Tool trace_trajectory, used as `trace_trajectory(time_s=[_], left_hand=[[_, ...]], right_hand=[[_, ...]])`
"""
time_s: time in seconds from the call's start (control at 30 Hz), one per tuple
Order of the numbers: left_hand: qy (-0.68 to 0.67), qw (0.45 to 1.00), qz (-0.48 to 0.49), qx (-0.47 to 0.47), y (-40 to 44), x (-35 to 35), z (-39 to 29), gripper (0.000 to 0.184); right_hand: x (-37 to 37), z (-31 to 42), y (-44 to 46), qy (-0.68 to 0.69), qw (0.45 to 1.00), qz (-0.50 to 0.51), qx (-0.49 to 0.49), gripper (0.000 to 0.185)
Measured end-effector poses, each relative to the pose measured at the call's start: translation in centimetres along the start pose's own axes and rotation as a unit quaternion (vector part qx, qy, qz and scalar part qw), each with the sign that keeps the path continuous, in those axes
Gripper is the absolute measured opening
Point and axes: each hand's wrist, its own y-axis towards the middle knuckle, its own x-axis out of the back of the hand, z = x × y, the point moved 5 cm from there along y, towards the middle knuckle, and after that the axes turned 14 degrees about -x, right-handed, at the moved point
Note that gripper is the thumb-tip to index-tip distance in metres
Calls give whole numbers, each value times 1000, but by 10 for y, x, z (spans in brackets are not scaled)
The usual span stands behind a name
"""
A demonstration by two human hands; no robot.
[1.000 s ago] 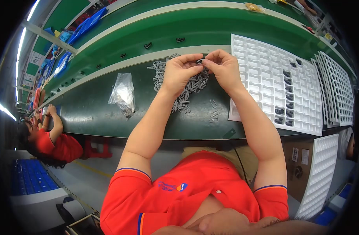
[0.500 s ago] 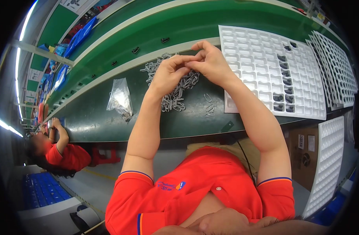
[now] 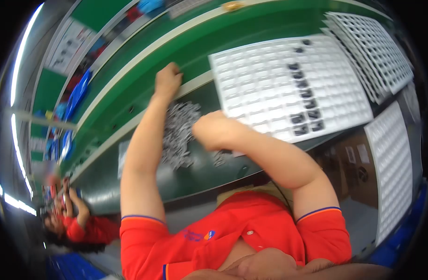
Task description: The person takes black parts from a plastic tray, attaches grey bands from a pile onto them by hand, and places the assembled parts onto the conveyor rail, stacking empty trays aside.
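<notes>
Factory assembly floor: long green workbench (image 3: 102,186), white moulded trays (image 3: 288,88), strip lights (image 3: 25,56), co-worker in red shirt (image 3: 95,229) further along.

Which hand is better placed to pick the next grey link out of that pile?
Probably the right hand: it is close beside the pile of grey links, while the left hand is up by the green belt. I can't see whether either holds anything.

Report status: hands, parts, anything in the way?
Left hand at the green strip, grip unclear. Right hand beside the grey pile, fingers hidden. Left forearm partly blocks view of the pile.
</notes>
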Motion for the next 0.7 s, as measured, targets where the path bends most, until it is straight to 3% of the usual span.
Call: trace_trajectory(time_s=[0.03,0.13,0.2,0.27,0.3,0.37,0.43,0.5,0.57,0.7], left_hand=[[27,998,54,26,5,-9,6,18],[86,994,54,-48,56,-11,-38,20],[-23,992,49,-113,105,-13,-95,19],[-181,965,143,-123,142,-25,-176,17],[-189,956,149,-167,156,-37,-211,18],[-204,941,153,-224,181,-61,-263,19],[-197,936,132,-259,201,-92,-305,19],[-176,937,119,-278,217,-130,-336,17],[-134,952,134,-240,230,-158,-347,16],[-125,963,140,-195,230,-163,-364,16]], right_hand=[[0,-2,1,12,1000,-5,8,21],[4,-10,12,87,996,-29,3,25],[7,-12,19,109,993,-31,-24,29],[2,-13,32,191,979,-54,-40,28],[-12,-14,47,188,979,-59,-50,28],[-21,-16,63,390,869,-295,70,37],[-20,-15,59,406,803,-418,125,46],[-27,-12,65,434,744,-440,254,48],[-31,-12,82,584,686,-303,309,39],[-32,-28,87,571,708,-349,224,39]])
